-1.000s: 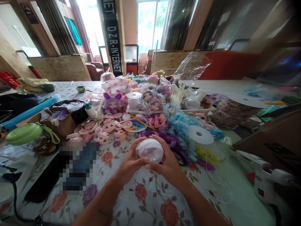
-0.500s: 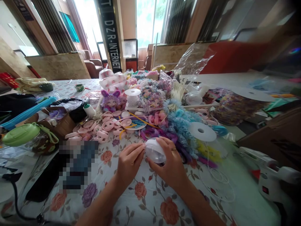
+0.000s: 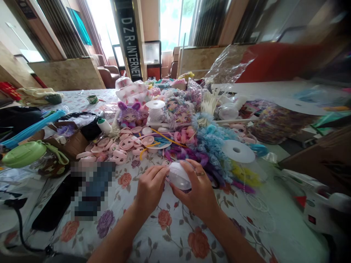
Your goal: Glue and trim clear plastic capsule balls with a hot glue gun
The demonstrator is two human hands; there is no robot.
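Note:
Between my hands, above the flowered cloth, is a rounded, translucent white plastic piece, shaped like a hollow ball or cup. My right hand grips it from the right, thumb below and fingers over the top, with a ring on one finger. At its left edge my left hand pinches with fingers pressed together; the fingertips' exact hold is partly hidden. Just beyond lie purple fluffy strands and a heap of pink doll face parts.
A white spool and light blue lace lie to the right, with a white hot-glue gun further over. Finished-looking dolls stand behind. On the left are a green-lidded jar and a black flat object.
The view has shifted slightly. Both hands keep nearly the same hold on the white plastic piece, which looks turned a little.

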